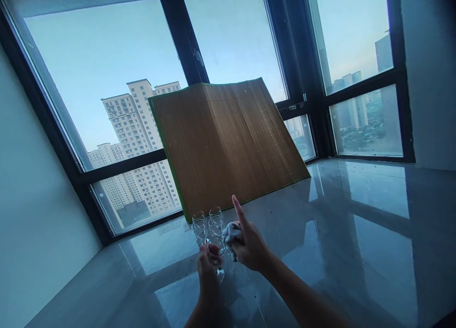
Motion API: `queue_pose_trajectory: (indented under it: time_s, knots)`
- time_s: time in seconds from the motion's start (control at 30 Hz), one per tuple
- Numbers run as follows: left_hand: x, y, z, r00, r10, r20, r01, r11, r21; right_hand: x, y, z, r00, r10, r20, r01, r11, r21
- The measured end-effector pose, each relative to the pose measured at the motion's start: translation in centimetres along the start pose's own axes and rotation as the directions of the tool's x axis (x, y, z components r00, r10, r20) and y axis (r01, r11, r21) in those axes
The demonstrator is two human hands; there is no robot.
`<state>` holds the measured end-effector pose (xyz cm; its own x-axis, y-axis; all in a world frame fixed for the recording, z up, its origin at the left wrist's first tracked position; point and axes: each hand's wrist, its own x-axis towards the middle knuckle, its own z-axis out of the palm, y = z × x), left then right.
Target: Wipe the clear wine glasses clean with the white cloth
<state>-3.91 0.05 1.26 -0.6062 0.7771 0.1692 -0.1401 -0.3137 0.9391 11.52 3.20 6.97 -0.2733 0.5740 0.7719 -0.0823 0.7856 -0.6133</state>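
My left hand (207,265) is closed round a small clear stemmed glass; its foot (220,274) shows just below the fingers. Bunched in my right hand (249,245) is a pale grey cloth (232,235), next to the held glass. The index finger of that hand points up and away, while the others curl on the cloth. Just beyond my hands several more clear stemmed glasses (198,219) stand close together on the floor. Their outlines overlap, and my left fingers hide part of the held glass.
A brown woven mat (231,142) with a green edge leans against the dark window frame (288,43) behind the glasses. The glossy grey tiled floor (320,271) reflects the windows. A pale wall (39,199) rises at the left. Tall buildings show outside.
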Motion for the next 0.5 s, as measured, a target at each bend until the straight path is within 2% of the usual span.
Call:
queue_pose_trajectory:
  time_s: [0.5]
  knots:
    - [0.81,-0.83,-0.45,0.999,-0.023,0.042,0.023,1.000,0.011,-0.11,0.12,0.16,0.997,-0.008,0.077,0.011,0.999,-0.038]
